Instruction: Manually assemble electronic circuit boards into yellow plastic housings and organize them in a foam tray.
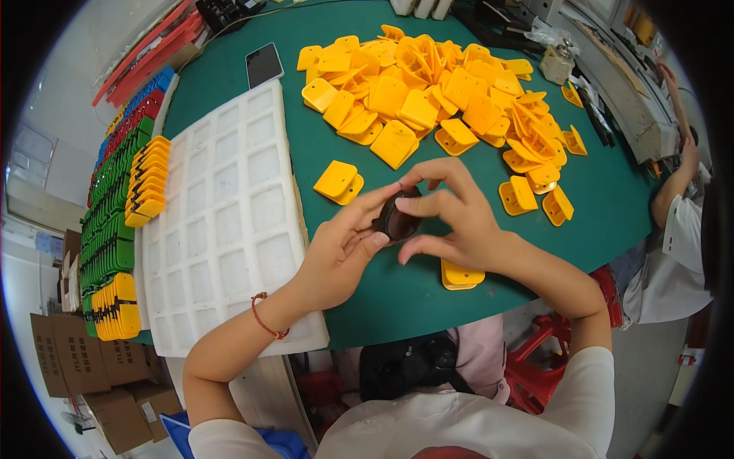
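My left hand (pixel 344 249) and my right hand (pixel 451 218) meet over the green table (pixel 604 206) and both grip a small dark round part (pixel 396 222) between their fingertips. A red cord bracelet circles my left wrist. Under my right wrist lies a yellow plastic piece (pixel 461 275). Another yellow piece (pixel 339 182) sits just beyond my left fingers. A big heap of yellow plastic pieces (pixel 436 92) fills the far side of the table.
A white foam tray (pixel 222 222) with square pockets lies at my left. Beyond it stand rows of green, yellow, red and blue pieces (pixel 122 206). A phone (pixel 264 64) lies at the far left. Another person's arm (pixel 677 191) is at the right. Cardboard boxes (pixel 84 359) sit on the floor.
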Tool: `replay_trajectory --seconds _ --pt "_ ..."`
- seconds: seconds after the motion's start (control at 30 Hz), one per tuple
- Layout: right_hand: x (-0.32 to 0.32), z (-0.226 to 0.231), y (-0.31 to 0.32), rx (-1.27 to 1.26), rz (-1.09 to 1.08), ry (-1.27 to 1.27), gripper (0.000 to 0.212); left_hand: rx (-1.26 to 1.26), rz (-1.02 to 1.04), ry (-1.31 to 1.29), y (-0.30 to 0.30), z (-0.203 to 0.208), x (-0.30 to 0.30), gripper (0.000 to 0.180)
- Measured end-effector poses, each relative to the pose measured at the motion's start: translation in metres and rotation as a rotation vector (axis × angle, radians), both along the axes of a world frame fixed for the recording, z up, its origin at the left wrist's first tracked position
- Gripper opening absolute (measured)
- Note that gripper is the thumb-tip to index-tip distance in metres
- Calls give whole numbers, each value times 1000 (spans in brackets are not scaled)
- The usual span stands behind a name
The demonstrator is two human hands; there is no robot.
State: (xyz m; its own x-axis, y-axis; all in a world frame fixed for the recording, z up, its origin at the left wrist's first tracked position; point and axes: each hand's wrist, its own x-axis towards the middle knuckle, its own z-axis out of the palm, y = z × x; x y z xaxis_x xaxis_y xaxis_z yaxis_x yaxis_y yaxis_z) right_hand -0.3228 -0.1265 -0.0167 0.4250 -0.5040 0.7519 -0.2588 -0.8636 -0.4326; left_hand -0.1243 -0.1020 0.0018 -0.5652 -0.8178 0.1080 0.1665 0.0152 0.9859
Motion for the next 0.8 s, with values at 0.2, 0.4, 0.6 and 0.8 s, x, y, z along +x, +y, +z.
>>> replay_trajectory --seconds 0.2,0.4,0.6,0.8 --pt "0 3 3 110 -50 -31 32 -95 40 -80 -1 -8 4 32" --pt "2 2 7 101 -3 -109 25 -464 207 -197 3 -7 -1 32" --pt "4 -2 9 133 123 -142 23 -916 278 -345 -1 -13 0 35" --pt "3 -1 12 120 199 -153 25 -1022 266 -365 2 -6 -2 36"
